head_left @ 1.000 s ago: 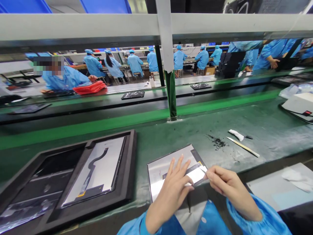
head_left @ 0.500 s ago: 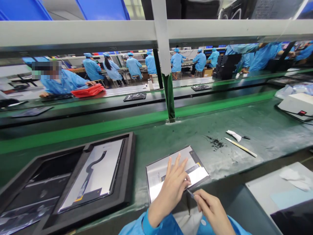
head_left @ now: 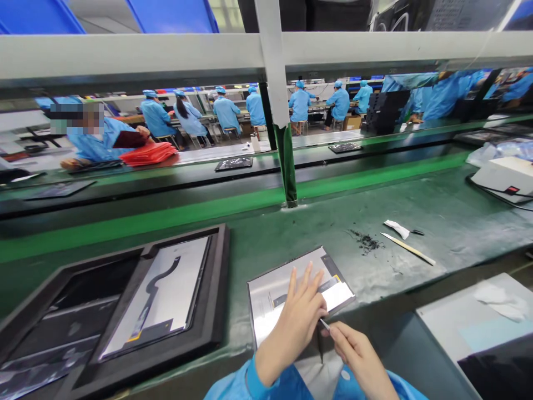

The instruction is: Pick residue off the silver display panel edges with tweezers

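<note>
A flat display panel point(head_left: 287, 273) with a silvery back and dark edges lies at the bench's near edge. My left hand point(head_left: 298, 311) rests on it, fingers spread over the silvery back and a dark flex strip. My right hand point(head_left: 353, 347) pinches a thin metal tool point(head_left: 324, 324) just off the panel's near edge. The tool's tip is close to my left thumb; its exact kind is too small to tell. To the left, a black foam tray point(head_left: 220, 283) holds a similar panel point(head_left: 177, 286) with a curved black flex cable.
Black scraps point(head_left: 366, 243), a cream-handled knife point(head_left: 408, 248) and a white-wrapped black tool point(head_left: 397, 229) lie to the right. A white box point(head_left: 506, 176) with a cable stands far right. Beyond a metal post point(head_left: 287, 161) runs a conveyor carrying flat dark devices point(head_left: 234, 163). Co-workers in blue sit beyond.
My right hand has shifted slightly, and the tool's angle has changed at the panel edge. Devices on the conveyor moved right. A co-worker across has lifted a dark red sheet from the red pile.
</note>
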A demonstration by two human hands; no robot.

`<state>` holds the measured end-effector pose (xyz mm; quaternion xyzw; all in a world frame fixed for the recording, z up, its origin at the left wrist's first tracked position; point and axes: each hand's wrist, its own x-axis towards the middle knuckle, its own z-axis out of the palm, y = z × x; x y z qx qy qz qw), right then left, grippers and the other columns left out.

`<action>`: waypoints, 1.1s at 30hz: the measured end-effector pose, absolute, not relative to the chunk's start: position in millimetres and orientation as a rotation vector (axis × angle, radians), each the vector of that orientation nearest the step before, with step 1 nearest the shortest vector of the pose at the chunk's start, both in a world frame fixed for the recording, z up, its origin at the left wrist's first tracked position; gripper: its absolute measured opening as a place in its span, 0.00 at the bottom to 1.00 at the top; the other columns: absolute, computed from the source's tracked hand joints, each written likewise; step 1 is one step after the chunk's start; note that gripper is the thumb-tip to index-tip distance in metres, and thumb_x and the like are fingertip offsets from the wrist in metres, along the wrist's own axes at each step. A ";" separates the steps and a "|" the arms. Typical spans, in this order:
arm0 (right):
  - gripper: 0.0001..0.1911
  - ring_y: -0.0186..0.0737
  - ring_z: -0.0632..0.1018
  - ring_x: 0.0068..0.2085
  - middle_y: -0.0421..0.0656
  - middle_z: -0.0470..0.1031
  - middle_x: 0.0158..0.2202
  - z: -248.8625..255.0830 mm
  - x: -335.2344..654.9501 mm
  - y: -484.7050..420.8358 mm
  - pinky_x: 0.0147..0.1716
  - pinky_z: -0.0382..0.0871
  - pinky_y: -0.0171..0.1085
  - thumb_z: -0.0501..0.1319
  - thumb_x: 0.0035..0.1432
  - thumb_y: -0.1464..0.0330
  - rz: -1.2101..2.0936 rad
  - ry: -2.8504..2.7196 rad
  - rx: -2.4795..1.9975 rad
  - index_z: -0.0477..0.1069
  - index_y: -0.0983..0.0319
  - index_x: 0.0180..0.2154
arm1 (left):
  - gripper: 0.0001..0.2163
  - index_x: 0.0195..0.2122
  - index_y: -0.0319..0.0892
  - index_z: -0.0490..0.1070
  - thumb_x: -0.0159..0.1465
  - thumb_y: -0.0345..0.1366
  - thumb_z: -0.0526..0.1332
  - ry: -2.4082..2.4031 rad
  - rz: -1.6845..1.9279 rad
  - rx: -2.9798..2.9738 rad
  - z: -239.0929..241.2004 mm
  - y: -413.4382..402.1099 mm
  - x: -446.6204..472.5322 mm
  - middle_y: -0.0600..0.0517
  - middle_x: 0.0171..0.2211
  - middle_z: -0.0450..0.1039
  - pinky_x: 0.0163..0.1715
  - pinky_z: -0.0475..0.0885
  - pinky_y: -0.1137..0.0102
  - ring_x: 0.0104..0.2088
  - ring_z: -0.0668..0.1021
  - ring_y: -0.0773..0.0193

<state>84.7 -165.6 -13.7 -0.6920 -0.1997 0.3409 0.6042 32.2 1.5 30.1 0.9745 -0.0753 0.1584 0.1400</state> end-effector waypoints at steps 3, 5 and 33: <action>0.32 0.30 0.54 0.22 0.30 0.51 0.18 -17.5 86.0 -165.9 0.22 0.48 0.33 0.57 0.53 0.37 0.789 -0.447 -1.569 0.67 0.61 0.29 | 0.09 0.34 0.42 0.66 0.67 0.22 0.53 -0.098 0.445 2.779 28.8 8.7 29.8 0.42 0.67 0.59 0.63 0.53 0.36 0.71 0.48 0.46; 0.30 0.30 0.54 0.21 0.30 0.53 0.19 -20.4 85.6 -165.1 0.22 0.48 0.32 0.59 0.53 0.38 0.807 -0.437 -1.492 0.64 0.60 0.29 | 0.10 0.34 0.42 0.66 0.68 0.22 0.52 -0.063 0.460 2.797 27.4 9.8 20.4 0.43 0.67 0.58 0.62 0.53 0.35 0.70 0.47 0.45; 0.35 0.26 0.49 0.18 0.29 0.50 0.15 -3.8 84.2 -167.2 0.18 0.40 0.31 0.61 0.48 0.36 0.941 -0.252 -1.429 0.72 0.64 0.28 | 0.29 0.71 0.46 0.48 0.71 0.41 0.57 0.178 0.783 2.869 -3.4 24.2 -56.2 0.44 0.64 0.64 0.58 0.71 0.57 0.62 0.68 0.51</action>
